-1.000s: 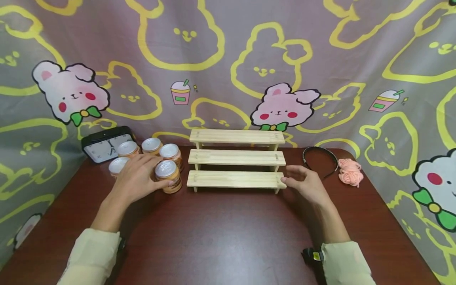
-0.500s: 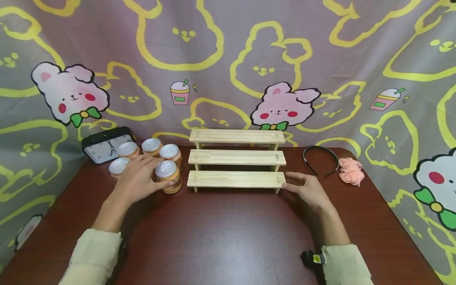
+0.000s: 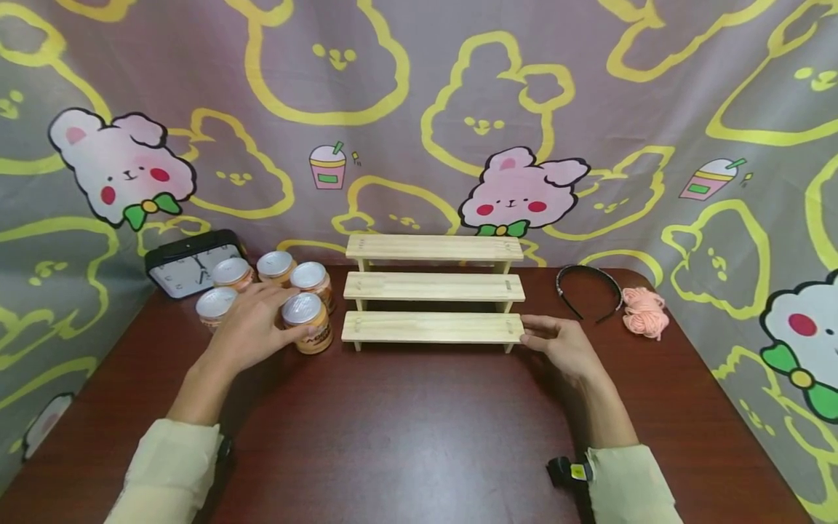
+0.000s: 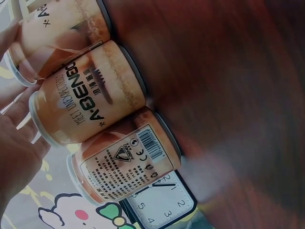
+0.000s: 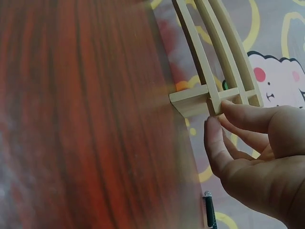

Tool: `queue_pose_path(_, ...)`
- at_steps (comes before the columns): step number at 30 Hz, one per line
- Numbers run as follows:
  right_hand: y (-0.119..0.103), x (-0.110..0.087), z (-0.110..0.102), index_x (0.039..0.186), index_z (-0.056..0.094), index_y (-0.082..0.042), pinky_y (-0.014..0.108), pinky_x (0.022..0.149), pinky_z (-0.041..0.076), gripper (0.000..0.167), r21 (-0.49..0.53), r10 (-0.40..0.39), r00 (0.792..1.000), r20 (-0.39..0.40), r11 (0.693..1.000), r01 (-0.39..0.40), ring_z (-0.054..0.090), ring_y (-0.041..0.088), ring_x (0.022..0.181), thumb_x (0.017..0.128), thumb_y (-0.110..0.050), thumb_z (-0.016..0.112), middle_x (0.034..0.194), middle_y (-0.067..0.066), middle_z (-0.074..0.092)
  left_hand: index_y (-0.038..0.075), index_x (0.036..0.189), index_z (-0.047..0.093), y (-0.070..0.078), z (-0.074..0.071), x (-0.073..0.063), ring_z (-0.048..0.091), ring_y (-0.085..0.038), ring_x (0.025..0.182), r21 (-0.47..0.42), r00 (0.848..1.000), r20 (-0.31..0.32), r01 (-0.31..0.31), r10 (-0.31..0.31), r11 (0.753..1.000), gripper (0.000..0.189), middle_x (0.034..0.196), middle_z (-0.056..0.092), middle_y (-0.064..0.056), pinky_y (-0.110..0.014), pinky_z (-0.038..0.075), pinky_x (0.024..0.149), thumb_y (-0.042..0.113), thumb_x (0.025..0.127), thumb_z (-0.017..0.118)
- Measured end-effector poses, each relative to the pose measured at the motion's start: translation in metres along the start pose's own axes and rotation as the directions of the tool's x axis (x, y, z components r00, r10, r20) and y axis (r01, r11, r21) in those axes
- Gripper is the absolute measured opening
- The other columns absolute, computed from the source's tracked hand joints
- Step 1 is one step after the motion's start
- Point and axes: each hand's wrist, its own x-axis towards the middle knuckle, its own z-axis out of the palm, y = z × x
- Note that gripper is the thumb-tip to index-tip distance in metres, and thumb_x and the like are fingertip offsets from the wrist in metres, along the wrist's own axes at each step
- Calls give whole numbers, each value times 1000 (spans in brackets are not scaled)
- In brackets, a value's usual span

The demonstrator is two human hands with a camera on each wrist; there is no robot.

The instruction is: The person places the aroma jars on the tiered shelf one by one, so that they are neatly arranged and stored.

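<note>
At the left, my left hand (image 3: 252, 331) grips the front-right can (image 3: 313, 338), thumb along its side and fingers over the cluster behind. The can is light orange with a silver lid and stands upright on the table. Several matching cans crowd around that hand, partly hidden by it; a middle can (image 4: 90, 95) and a barcoded can (image 4: 126, 160) show in the left wrist view. My right hand (image 3: 566, 349) pinches the right end of the lowest step of a three-tier wooden display stand (image 3: 432, 327). Its thumb (image 5: 245, 116) lies against the shelf end in the right wrist view.
A black-framed clock (image 3: 196, 271) leans behind the cans. Right of the stand lie a dark headband (image 3: 589, 271) and a ball of pink yarn (image 3: 644, 313). A patterned curtain (image 3: 406, 145) hangs along the back of the brown table (image 3: 406, 437).
My right fingers have drawn together onto the end of the lowest step. The left hand stays at its can, and the cans and stand keep their places; the head view shifts slightly.
</note>
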Motion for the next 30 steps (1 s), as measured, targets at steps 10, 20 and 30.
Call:
queue_pose_path(10, 1, 1, 0, 138, 55, 11, 26, 74, 55, 45, -4, 1, 1000, -2, 1000, -1, 67, 9, 90, 95, 0, 67, 125, 28, 63, 9, 121, 73, -3, 3, 1, 62, -31, 111, -114, 998, -54, -34, 28, 993, 55, 121, 70, -15, -53, 44, 92, 32, 74, 92)
queue_pose_path(20, 0, 2, -1, 137, 54, 13, 25, 75, 56, 45, 6, 13, 1000, -15, 1000, -13, 68, 7, 88, 95, 4, 66, 117, 26, 68, 8, 121, 73, -1, 2, 4, 63, -26, 102, -199, 995, -95, -22, 3, 980, 58, 113, 73, -7, -48, 44, 88, 26, 70, 94)
queue_pose_path(30, -1, 3, 0, 137, 53, 14, 26, 79, 56, 45, 8, 20, 1000, -11, 1000, -20, 68, 6, 89, 95, 5, 65, 119, 27, 66, -2, 126, 68, 8, -11, 1, 62, -37, 110, -351, 985, -82, 111, -149, 930, 61, 121, 68, -22, -56, 46, 93, 21, 75, 92)
